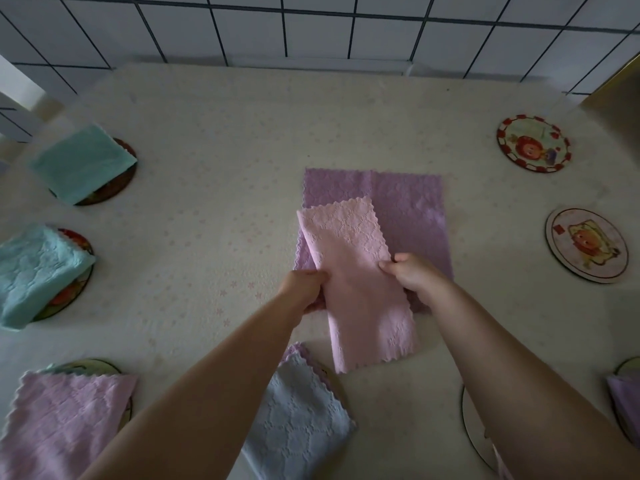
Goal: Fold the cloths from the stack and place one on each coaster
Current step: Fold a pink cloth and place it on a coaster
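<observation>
A pink cloth [360, 282], folded into a long strip, is held over the middle of the table. My left hand [304, 289] grips its left edge and my right hand [414, 275] pinches its right edge. Under it a purple cloth [412, 209] lies spread flat. Two bare coasters sit at the right: a red-rimmed coaster [533, 143] and a pale coaster [587, 244]. On the left, a folded green cloth [83, 162], a folded teal cloth [34, 268] and a folded pink cloth [65, 417] each cover a coaster.
A light blue cloth [298, 417] lies at the near edge under my left forearm. Another coaster [474, 427] peeks out beside my right forearm. A purple cloth [623, 396] sits on a coaster at the far right edge. A tiled wall [311, 26] stands behind the table.
</observation>
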